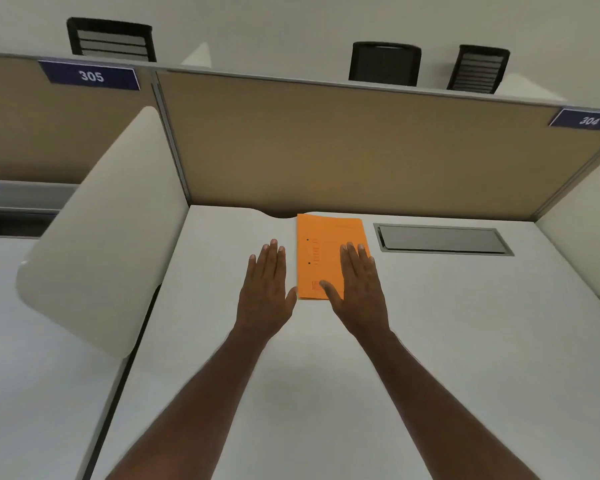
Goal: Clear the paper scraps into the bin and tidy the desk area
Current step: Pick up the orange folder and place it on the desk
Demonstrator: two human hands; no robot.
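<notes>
A: Quick status on the desk?

B: No paper scraps visible anywhere on the white tabletop, and no bin in view either. Judging from that, the scrap-clearing part looks done, or the scraps are out of shot; can't say which.

A: So what's left on it?

B: Just an orange folder, lying flat near the back edge, approx centre, w/ its far end close to the tan partition. Grey cable hatch sits just right of it, not touching.

A: Hands?

B: Both palm-down, stretched fwd. Left hand is over bare tabletop just beside the folder's left edge; fingers straight, held close together, thumb splayed toward the folder's near corner. Right hand overlaps the folder's right side; fingers likewise flat, extended, gripping nothing. Can't tell if the palms press down or hover.

A: Step in hand?

B: Prob squaring up or sliding the folder, i.e. the tidy part. That's my read only.

A: Remaining?

B: Folder placement, maybe. Otherwise it looks nearly finished. White side divider and the neighbour desk at left show nothing loose, as far as I can see.
</notes>
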